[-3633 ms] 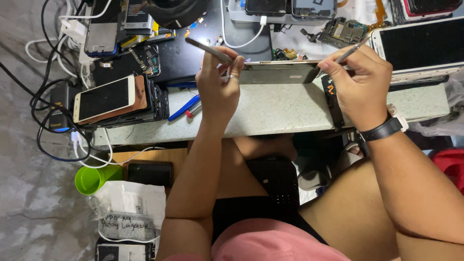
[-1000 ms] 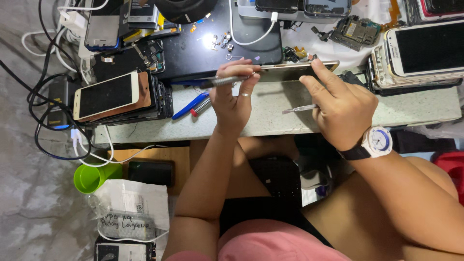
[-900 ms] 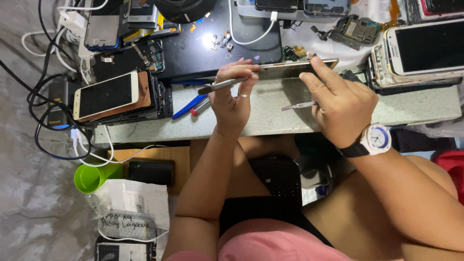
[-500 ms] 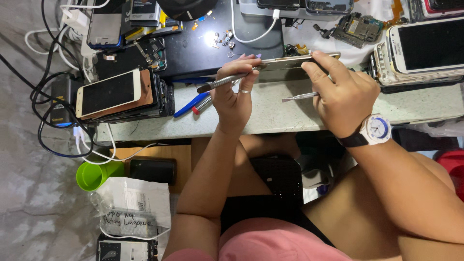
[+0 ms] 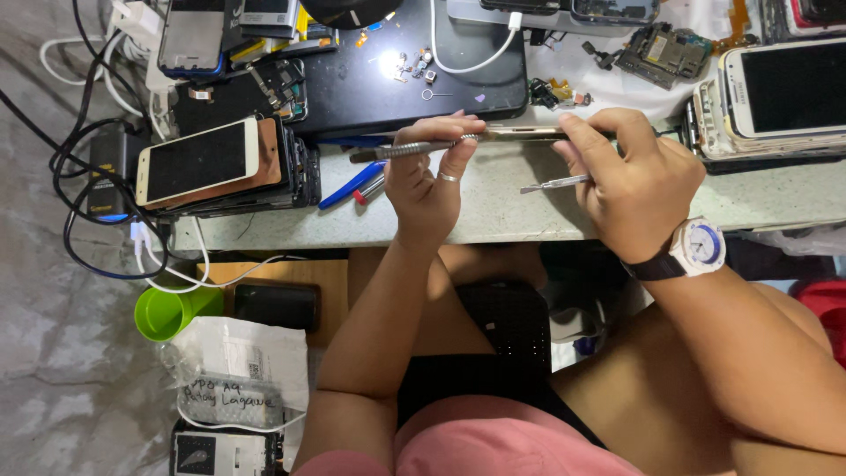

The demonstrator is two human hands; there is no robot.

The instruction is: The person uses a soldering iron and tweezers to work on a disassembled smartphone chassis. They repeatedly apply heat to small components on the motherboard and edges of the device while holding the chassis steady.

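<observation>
My left hand and my right hand together hold a slim phone edge-on above the front of the pale workbench. The left fingers also grip a knurled metal tool that lies level and points left. My right thumb and forefinger pinch the phone's right end. Lower in the same hand sits a thin flat metal spudger, its tip pointing left under the phone. There is a ring on a left finger and a white-faced watch on my right wrist.
A stack of phones lies at the left beside tangled cables. A black mat with small screws is behind the hands. Blue and red pens, a white phone, a circuit board, a green cup and a white bag are around.
The left hand's tool has swung from pointing up-left to lying level along the phone. The right hand shifted its grip, and the spudger now points left below the phone.
</observation>
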